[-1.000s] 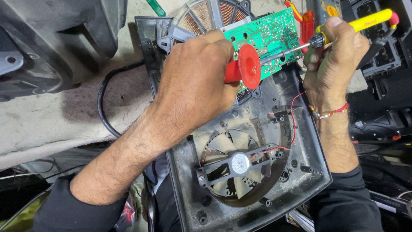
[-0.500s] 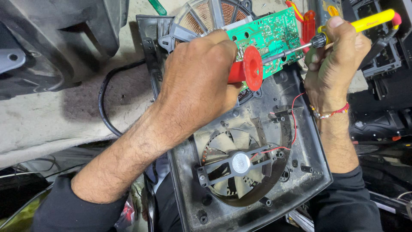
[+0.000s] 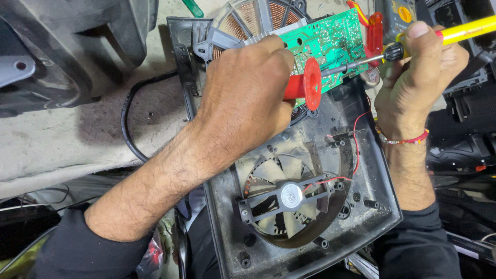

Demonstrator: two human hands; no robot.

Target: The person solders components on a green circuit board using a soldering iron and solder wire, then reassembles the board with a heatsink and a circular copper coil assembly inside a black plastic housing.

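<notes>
Here the left hand is clamped on a red plastic tool with a round disc guard, pressed against the green printed circuit board. The right hand grips a yellow-handled soldering iron, its tip touching the board, above the open dark plastic casing with its grey fan.

The left hand hides most of the red tool handle and part of the green circuit board; the yellow handle is cut off by the right edge.
</notes>
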